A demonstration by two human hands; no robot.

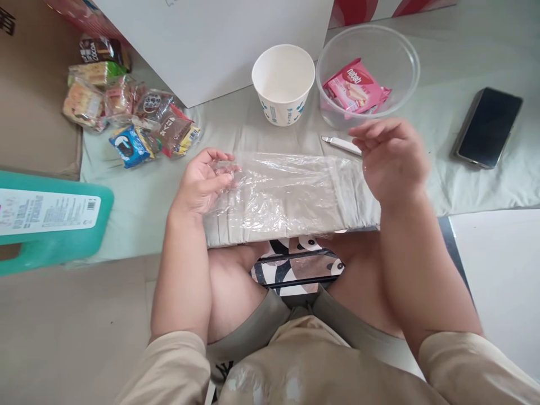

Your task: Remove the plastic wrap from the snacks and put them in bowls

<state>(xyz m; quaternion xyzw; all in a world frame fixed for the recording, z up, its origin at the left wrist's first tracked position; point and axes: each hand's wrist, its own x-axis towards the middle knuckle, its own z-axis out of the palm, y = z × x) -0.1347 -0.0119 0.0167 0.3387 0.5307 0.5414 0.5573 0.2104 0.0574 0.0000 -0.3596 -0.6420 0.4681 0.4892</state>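
Clear plastic bag (pixel 287 194) lies spread flat, seemingly unfilled. Left hand (pixel 198 184): grip pinched on bag's left end. Right hand (pixel 395 162): fingers loosely apart near right end. Pink packs (pixel 354 87) already in bowl (pixel 399 70); other snacks (pixel 152 107) loose at left.

Home, seemingly: pale cloth (pixel 447 188) underneath, loose packaged snacks (pixel 129 104), phone (pixel 489 128), casual shorts (pixel 251 322) on person.

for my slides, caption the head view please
Left fingers on clear plastic, right hand near; cup and tub beyond.
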